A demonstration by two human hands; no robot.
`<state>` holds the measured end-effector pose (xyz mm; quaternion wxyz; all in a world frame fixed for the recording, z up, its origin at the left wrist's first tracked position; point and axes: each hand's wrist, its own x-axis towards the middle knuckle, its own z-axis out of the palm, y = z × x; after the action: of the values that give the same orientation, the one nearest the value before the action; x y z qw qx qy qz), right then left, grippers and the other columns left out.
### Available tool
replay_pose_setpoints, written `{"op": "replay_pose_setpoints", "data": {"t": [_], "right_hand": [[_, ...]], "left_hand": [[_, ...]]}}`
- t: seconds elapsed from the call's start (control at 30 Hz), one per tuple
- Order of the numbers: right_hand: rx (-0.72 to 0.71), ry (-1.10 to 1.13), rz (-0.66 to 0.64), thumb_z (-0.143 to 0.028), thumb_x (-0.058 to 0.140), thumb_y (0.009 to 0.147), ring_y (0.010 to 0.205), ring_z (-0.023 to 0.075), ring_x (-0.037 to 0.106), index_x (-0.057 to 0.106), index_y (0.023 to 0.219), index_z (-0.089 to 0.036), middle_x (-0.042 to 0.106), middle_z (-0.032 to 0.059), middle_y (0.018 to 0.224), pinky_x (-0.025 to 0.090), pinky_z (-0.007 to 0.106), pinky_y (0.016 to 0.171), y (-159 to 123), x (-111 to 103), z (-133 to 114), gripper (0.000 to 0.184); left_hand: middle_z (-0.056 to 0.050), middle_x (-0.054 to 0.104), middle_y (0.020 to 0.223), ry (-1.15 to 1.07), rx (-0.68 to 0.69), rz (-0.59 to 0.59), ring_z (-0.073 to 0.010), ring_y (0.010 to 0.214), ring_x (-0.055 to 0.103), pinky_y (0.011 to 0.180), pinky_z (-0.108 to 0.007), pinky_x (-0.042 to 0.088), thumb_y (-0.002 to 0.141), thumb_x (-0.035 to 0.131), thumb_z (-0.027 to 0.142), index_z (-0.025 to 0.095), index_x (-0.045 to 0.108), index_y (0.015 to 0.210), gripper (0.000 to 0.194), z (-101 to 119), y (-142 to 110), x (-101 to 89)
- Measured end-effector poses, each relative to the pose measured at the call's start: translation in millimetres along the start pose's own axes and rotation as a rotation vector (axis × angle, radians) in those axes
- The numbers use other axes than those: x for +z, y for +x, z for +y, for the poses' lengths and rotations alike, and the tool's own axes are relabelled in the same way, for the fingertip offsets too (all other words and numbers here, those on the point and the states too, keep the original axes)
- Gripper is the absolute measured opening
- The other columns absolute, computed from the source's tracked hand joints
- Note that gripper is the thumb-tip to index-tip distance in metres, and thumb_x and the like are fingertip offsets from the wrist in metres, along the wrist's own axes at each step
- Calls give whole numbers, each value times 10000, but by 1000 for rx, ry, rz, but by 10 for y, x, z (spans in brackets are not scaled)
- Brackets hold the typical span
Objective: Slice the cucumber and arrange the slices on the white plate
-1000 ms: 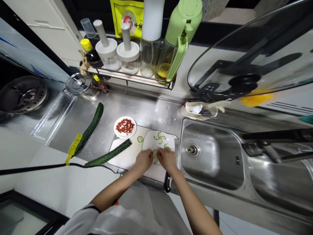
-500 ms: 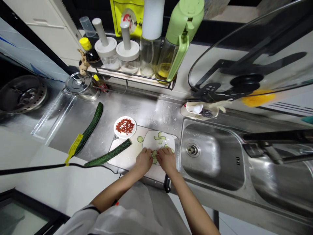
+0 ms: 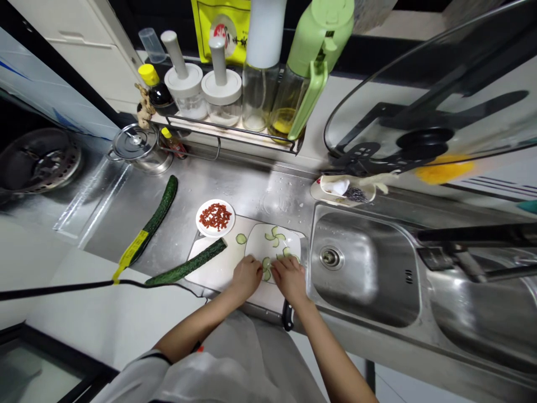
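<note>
Well, the left hand (image 3: 246,277) curls at the near left edge of the plate (image 3: 255,239), the right hand (image 3: 290,279) over its near right side; between them lie cucumber slices (image 3: 267,262). Whether either hand's fingers pinch one, I can't tell.
</note>
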<state>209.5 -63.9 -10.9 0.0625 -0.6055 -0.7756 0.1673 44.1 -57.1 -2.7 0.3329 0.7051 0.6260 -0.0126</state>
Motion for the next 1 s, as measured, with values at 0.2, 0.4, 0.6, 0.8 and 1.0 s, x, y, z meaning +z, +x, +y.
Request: {"op": "replay_pose_setpoints", "data": {"t": [0.2, 0.4, 0.6, 0.8, 1.0], "right_hand": [[-19, 76, 49, -256, 500, 905, 946, 216, 455, 680, 932, -231, 641, 46, 909, 315, 313, 733, -108, -68, 73, 184], [-116, 84, 59, -195, 466, 909, 1015, 227, 460, 670, 1061, -229, 650, 58, 1044, 362, 340, 799, -205, 41, 51, 257], [-84, 65, 63, -225, 469, 916, 1030, 237, 453, 675, 1061, -234, 646, 62, 1053, 377, 353, 807, -187, 64, 11, 252], [-45, -25, 37, -199, 505, 887, 1100, 281, 404, 644, 1141, -268, 611, 71, 1117, 375, 346, 762, -45, 96, -56, 298], [-18, -27, 45, -199, 515, 881, 1117, 288, 387, 648, 1133, -273, 597, 70, 1137, 380, 350, 763, -25, 96, -69, 294]], "left_hand": [[-69, 609, 934, -4, 17, -11, -164, 901, 557, 766, -260, 402, 888, 461, 201, 189, 681, 889, 220, -8, 3, -15], [-76, 614, 906, 3, 46, -6, -173, 891, 560, 767, -274, 405, 893, 456, 212, 181, 685, 891, 231, -28, 2, -10], [-75, 623, 881, -1, 78, -1, -176, 875, 567, 752, -274, 405, 884, 478, 222, 179, 686, 877, 213, -58, 2, -16], [-58, 622, 850, -32, 104, 41, -167, 844, 569, 722, -260, 406, 887, 478, 218, 185, 675, 849, 204, -73, -29, -62], [-68, 612, 907, 30, 53, 282, -185, 889, 543, 790, -283, 404, 882, 471, 190, 194, 661, 934, 198, -240, 72, -281]]}}
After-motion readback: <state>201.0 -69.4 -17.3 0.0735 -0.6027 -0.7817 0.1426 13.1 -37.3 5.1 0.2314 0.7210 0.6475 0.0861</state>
